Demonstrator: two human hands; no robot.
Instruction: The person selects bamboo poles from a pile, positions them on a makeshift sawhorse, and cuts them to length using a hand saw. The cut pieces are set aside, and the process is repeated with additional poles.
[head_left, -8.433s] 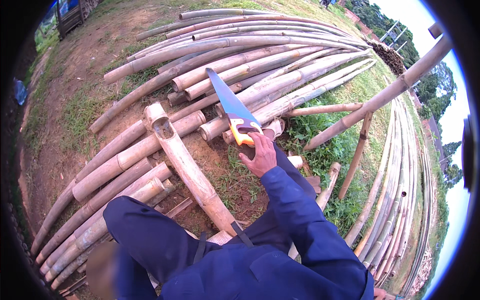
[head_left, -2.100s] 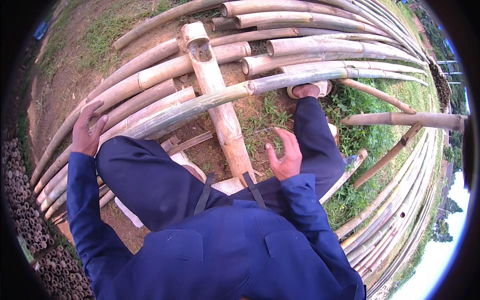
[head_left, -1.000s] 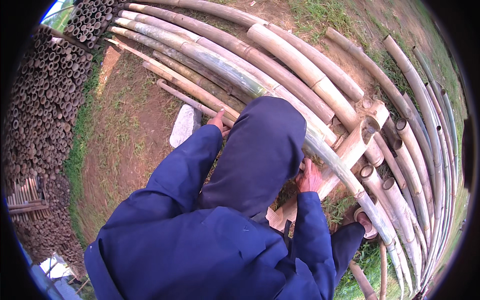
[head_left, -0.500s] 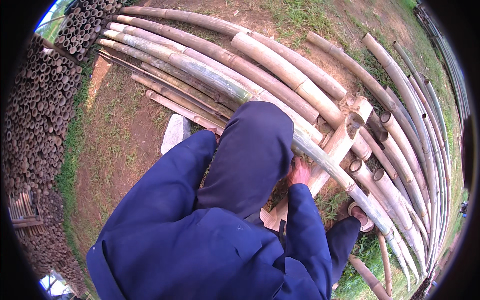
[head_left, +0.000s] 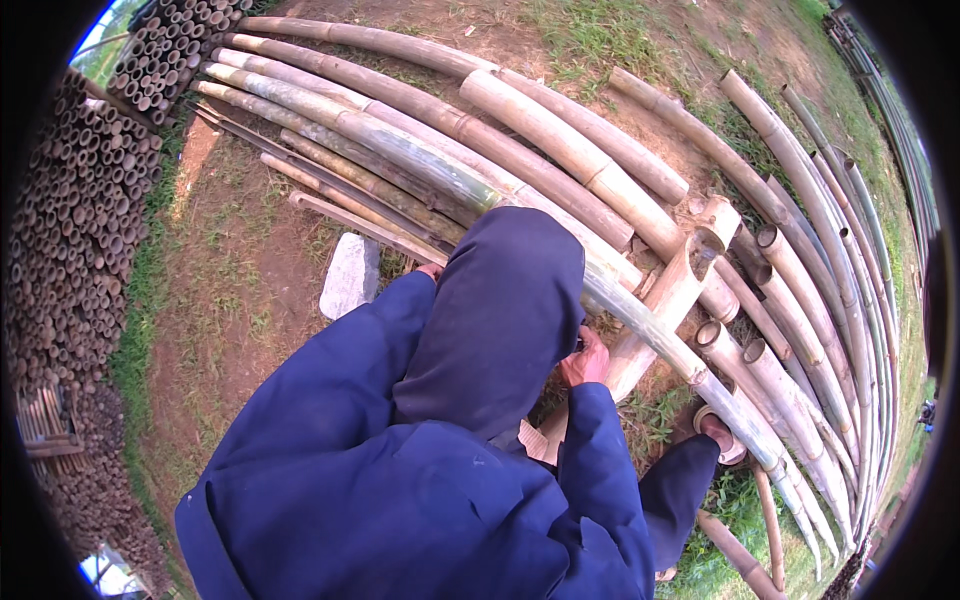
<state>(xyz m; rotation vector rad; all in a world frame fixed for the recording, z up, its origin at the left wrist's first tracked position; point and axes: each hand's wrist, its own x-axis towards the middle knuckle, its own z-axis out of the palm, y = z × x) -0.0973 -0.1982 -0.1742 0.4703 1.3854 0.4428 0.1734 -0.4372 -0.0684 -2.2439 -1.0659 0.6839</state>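
My left hand (head_left: 431,271) shows only in part past my dark-trousered knee. Its fingers are curled at the near edge of a split bamboo length (head_left: 362,227), which runs out to the upper left. To the right of the knee, my right hand (head_left: 588,361) is closed, with a small dark bit showing at its fingers; what it holds I cannot make out. Just right of that hand lies a thick pale bamboo piece (head_left: 672,292) with an opening cut near its end. A long greenish bamboo pole (head_left: 640,318) crosses over it. My knee hides the space between the hands.
A pale stone block (head_left: 350,276) stands on the ground near my left forearm. Several long bamboo poles (head_left: 470,130) lie ahead, and more (head_left: 800,300) fan out at the right. Stacked bamboo (head_left: 75,220) with cut ends facing me fills the far left. My foot (head_left: 716,432) rests at the right.
My right hand has drawn back toward the knee from the thick bamboo piece and closed. The split bamboo at my left hand has turned and now looks narrower.
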